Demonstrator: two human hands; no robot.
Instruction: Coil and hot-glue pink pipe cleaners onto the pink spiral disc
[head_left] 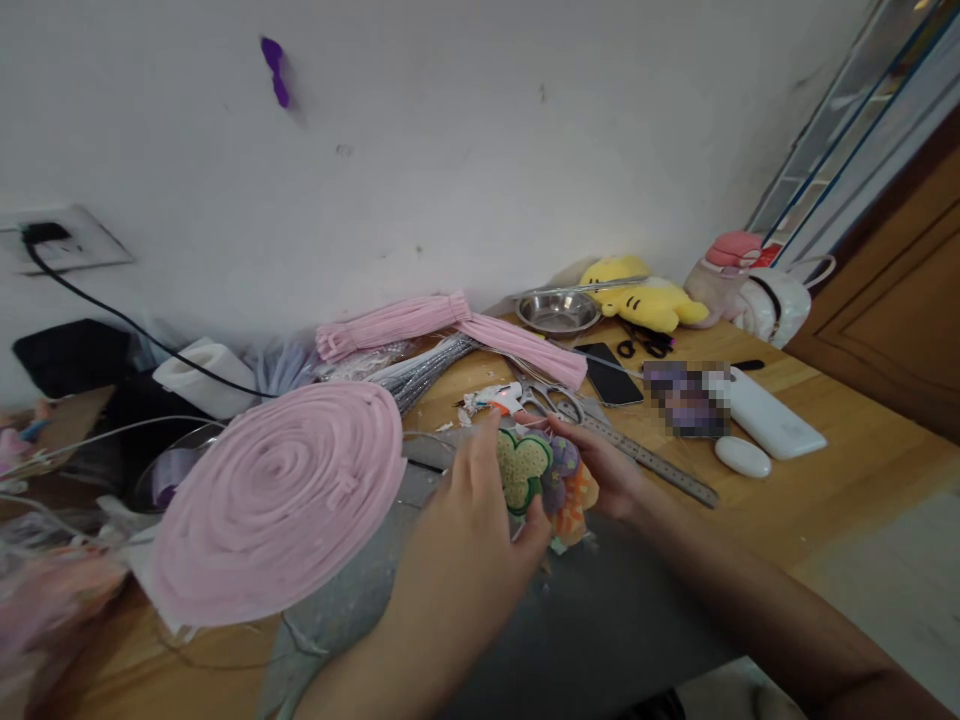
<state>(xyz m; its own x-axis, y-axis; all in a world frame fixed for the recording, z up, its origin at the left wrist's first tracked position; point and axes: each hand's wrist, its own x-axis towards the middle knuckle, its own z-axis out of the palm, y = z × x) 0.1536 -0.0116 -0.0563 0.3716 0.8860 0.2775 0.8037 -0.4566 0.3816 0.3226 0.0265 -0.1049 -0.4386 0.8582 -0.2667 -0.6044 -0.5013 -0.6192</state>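
Observation:
My left hand and my right hand meet over the middle of the wooden table. Between them they hold a small bunch of soft flower-shaped pieces, one green and cream, one purple, one orange. The fingers of both hands are closed around it. A large pink spiral disc made of coiled fuzzy strands lies to the left of my left hand. Scissors lie just beyond the bunch.
A metal ruler, a black phone, a white power bank and a small white oval object lie at the right. A bundle of pink strands, a steel bowl, a yellow plush toy sit by the wall.

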